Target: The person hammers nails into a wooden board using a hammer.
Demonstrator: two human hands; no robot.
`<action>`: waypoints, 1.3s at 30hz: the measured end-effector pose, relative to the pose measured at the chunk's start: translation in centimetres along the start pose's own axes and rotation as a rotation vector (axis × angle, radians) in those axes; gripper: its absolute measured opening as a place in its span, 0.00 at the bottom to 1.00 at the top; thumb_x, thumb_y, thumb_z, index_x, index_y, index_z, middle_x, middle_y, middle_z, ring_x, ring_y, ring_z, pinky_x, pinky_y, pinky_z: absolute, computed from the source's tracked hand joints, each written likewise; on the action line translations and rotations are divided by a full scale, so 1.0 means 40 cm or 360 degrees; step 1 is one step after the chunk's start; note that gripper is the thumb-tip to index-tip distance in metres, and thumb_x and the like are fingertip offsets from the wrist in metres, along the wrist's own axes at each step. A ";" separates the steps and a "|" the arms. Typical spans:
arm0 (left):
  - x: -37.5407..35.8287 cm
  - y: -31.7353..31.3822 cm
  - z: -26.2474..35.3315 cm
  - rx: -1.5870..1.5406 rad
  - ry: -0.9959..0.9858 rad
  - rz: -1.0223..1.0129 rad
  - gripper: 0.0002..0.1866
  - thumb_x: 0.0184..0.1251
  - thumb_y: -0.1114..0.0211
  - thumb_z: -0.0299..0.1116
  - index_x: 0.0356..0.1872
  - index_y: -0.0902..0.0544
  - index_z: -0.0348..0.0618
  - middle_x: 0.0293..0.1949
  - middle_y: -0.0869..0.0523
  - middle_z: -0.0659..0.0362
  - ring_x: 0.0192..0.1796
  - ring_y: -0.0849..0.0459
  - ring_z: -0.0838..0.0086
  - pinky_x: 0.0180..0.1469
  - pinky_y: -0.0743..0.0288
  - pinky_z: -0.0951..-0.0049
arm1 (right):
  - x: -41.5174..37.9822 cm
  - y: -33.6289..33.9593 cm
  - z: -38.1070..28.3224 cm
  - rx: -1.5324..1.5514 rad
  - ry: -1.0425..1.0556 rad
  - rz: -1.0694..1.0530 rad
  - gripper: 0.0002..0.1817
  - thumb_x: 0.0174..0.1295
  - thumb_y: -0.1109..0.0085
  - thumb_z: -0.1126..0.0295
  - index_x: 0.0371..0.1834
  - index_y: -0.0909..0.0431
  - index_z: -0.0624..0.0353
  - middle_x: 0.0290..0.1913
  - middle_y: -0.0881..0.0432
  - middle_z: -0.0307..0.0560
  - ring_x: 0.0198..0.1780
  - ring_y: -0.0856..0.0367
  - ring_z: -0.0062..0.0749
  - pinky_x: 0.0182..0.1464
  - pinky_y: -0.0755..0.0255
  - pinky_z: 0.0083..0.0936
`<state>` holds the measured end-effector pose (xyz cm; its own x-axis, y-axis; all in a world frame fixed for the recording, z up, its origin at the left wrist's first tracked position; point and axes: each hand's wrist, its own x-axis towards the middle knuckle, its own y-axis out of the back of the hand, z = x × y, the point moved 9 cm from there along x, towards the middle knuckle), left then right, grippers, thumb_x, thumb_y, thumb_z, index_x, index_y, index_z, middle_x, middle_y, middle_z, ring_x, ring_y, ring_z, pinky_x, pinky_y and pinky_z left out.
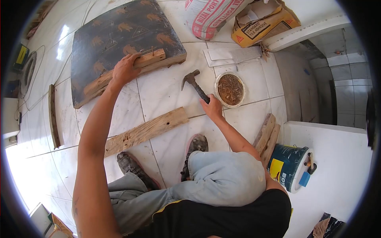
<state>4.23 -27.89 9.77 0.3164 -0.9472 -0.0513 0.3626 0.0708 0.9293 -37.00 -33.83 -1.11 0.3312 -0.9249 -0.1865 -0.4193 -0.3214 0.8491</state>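
My left hand (126, 70) is wrapped over a wooden piece (150, 59) that lies along the near edge of a dark printed board (115, 37). A nail stands up from this piece near its right end. In my right hand (212, 107) is a claw hammer (194, 84), gripped by its black handle, its head pointing up and left above the floor. Just right of the hammer stands a round tub (230, 89) full of nails. A flat plank (147, 131) lies on the tiles between the board and my shoes.
A cement bag (210, 18) and a tile adhesive box (262, 25) stand at the back, with tile pieces (232, 55) before them. Wood offcuts (266, 135) and a dark bucket (289, 166) are at the right. A narrow wood strip (53, 117) lies at the left.
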 end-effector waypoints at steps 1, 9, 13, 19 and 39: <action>0.007 -0.010 0.001 -0.0020 -0.0059 0.0007 0.32 0.60 0.28 0.38 0.69 0.22 0.51 0.59 0.16 0.57 0.64 0.19 0.58 0.65 0.23 0.60 | -0.006 -0.010 0.003 -0.0004 0.0039 -0.0026 0.24 0.64 0.33 0.51 0.49 0.19 0.63 0.39 0.13 0.62 0.45 0.14 0.60 0.48 0.23 0.49; -0.002 -0.015 -0.025 0.0037 -0.0053 0.0111 0.31 0.59 0.28 0.40 0.67 0.20 0.50 0.60 0.16 0.56 0.64 0.19 0.59 0.66 0.24 0.61 | 0.002 -0.009 -0.022 -0.0057 0.0094 0.0094 0.24 0.62 0.30 0.53 0.47 0.18 0.64 0.38 0.12 0.61 0.42 0.13 0.59 0.47 0.22 0.47; 0.003 -0.018 -0.031 -0.0050 -0.0028 0.0096 0.32 0.59 0.28 0.40 0.68 0.20 0.53 0.59 0.15 0.58 0.65 0.19 0.60 0.66 0.22 0.61 | 0.003 -0.007 -0.020 -0.0008 0.0044 0.0054 0.23 0.62 0.30 0.54 0.47 0.19 0.65 0.39 0.12 0.62 0.44 0.13 0.59 0.49 0.23 0.48; 0.006 -0.019 -0.032 -0.0059 -0.0045 0.0046 0.33 0.58 0.28 0.39 0.68 0.20 0.51 0.60 0.15 0.57 0.64 0.18 0.60 0.64 0.21 0.61 | 0.012 -0.019 -0.009 -0.0045 0.0010 0.0014 0.24 0.62 0.29 0.54 0.47 0.19 0.65 0.39 0.12 0.62 0.44 0.13 0.58 0.49 0.23 0.47; 0.048 -0.058 -0.002 0.0272 -0.0188 -0.0209 0.29 0.70 0.30 0.50 0.63 0.26 0.42 0.59 0.23 0.52 0.66 0.24 0.60 0.68 0.27 0.57 | -0.026 0.377 -0.677 0.1242 0.0600 -0.0368 0.21 0.78 0.44 0.51 0.36 0.28 0.58 0.21 0.27 0.34 0.21 0.31 0.15 0.25 0.34 0.20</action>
<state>4.07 -29.86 7.48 0.1677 -0.9755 -0.1421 0.2373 -0.0999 0.9663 -20.79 -32.25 25.27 0.6765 -0.7361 -0.0196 -0.7176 -0.6650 0.2071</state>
